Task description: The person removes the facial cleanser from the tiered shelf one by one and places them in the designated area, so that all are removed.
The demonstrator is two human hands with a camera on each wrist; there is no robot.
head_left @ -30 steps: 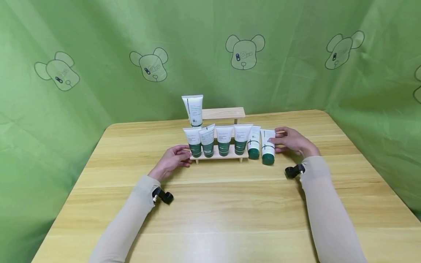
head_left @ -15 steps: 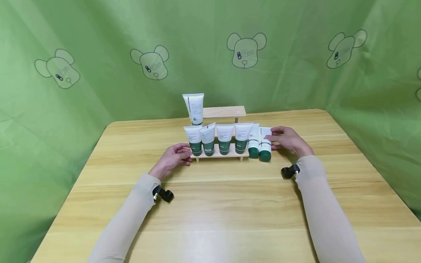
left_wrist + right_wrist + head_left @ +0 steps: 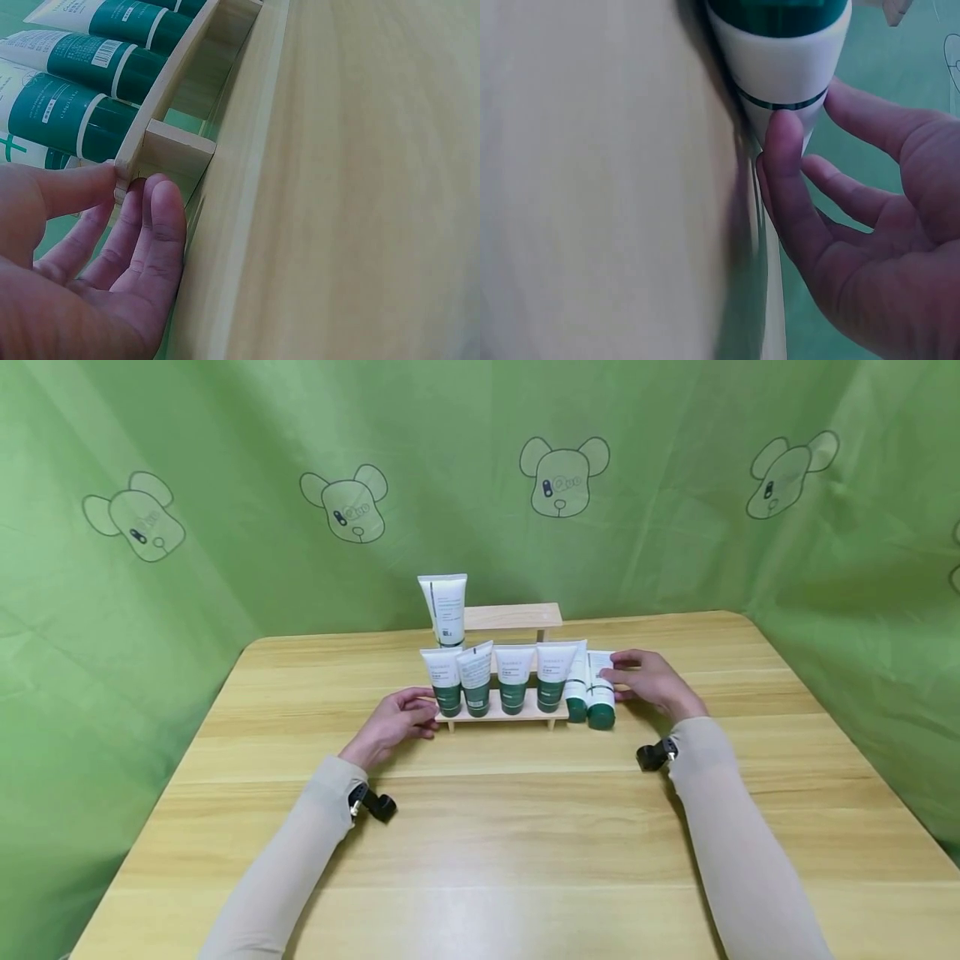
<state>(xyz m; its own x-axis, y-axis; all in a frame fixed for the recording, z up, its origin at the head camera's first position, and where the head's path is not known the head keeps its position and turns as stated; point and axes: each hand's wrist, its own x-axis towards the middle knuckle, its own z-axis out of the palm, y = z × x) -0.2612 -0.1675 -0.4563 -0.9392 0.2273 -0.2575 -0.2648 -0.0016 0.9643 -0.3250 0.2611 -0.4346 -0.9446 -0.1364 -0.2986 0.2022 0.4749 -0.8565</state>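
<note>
A two-tier wooden rack (image 3: 513, 616) carries several white-and-green squeeze tubes (image 3: 513, 677) in a row on its lower shelf. The second of them from the left leans. My left hand (image 3: 397, 720) pinches the left end of that shelf; in the left wrist view, its thumb lies on the board edge (image 3: 176, 139). Right of the rack, two white tubes with green caps are on the table. My right hand (image 3: 647, 681) grips the outer tube (image 3: 601, 697), thumb in front and fingers partly hidden. The inner tube (image 3: 576, 693) stands between it and the rack.
White tubes (image 3: 447, 606) stand overlapping at the left end of the upper shelf. A green curtain (image 3: 465, 485) with bear-head drawings hangs behind the wooden table (image 3: 480, 843). Each wrist wears a small black camera (image 3: 652, 755).
My right hand has moved left with the outer tube, bringing it up against the inner tube, which now sits closer to the rack. My left hand keeps its place.
</note>
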